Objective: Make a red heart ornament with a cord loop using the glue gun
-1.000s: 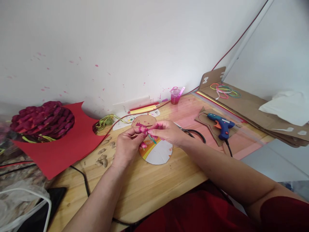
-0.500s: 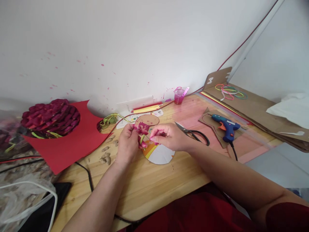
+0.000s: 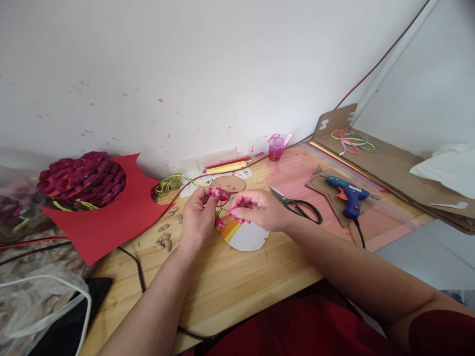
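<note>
Head view: a magenta-dyed piece (image 3: 221, 194) is held clamped between thumb and fingers of the left hand (image 3: 198, 217), above the worktop (image 3: 230, 291). Fingertips of the right hand (image 3: 261, 212) are pinched together just beside it; what is gripped there, if anything, cannot be told. Both hands are stained magenta. Beneath them a printed cardboard disc (image 3: 247, 237) is partly covered. Scissors (image 3: 304, 210) are laid near the right wrist; farther right, a blue glue gun (image 3: 348, 195) is rested on a cardboard offcut (image 3: 322, 190). Unshelled peanuts (image 3: 163, 241) are scattered left of the left hand
</note>
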Available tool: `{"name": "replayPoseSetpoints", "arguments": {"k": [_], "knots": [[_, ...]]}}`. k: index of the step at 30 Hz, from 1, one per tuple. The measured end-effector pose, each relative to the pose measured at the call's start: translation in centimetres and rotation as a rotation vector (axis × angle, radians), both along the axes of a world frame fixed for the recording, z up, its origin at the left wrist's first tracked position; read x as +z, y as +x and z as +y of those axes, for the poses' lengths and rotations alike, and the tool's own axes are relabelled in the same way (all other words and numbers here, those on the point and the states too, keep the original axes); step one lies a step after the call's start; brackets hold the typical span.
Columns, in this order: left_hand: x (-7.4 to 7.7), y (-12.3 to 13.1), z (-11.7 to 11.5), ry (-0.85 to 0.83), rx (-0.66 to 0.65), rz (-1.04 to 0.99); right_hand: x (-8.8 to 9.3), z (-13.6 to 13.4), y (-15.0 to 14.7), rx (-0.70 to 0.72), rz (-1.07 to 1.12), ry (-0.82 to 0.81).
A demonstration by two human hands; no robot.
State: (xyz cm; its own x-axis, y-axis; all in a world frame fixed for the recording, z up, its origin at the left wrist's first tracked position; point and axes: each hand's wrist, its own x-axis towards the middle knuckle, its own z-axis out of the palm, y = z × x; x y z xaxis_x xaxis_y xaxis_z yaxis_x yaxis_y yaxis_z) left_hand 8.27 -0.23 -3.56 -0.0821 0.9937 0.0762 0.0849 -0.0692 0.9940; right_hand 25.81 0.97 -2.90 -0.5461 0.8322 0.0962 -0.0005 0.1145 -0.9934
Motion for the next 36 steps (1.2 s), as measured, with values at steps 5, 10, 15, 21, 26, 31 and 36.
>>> {"name": "replayPoseSetpoints", "arguments": {"k": [5,10,15,21,26,31,36], "knots": [[0.0,0.2,-0.2,-0.071,-0.107,-0.058,-0.1,0.5,0.4,0.136,0.216,-0.395],[-0.2,0.3,-0.3,-0.128,-0.182,-0.159,-0.5,0.4,0.2,0.216,0.344,-0.535],[-0.2,0.3,-0.2,-0.2,-0.2,-0.212,-1.0,0.6,0.0,0.17,0.437,-0.583],[0.3,0.2,-0.1,-0.25,-0.201,-0.284,-1.0,1.0,0.0,0.058,0.531,-0.625],[0.6,-0.3,0.0,-0.309,-0.263,-0.252,-1.1,1.4,0.2,-0.019,0.536,-0.573],[0.3,-0.3,-0.2,-0.3,-0.311,-0.175,-1.2,1.4,0.1,-0.095,0.544,-0.543],[0.6,0.3,-0.6,-0.297,-0.285,-0.152,-1.0,1.9,0.4,-0.3,0.538,-0.437]]}}
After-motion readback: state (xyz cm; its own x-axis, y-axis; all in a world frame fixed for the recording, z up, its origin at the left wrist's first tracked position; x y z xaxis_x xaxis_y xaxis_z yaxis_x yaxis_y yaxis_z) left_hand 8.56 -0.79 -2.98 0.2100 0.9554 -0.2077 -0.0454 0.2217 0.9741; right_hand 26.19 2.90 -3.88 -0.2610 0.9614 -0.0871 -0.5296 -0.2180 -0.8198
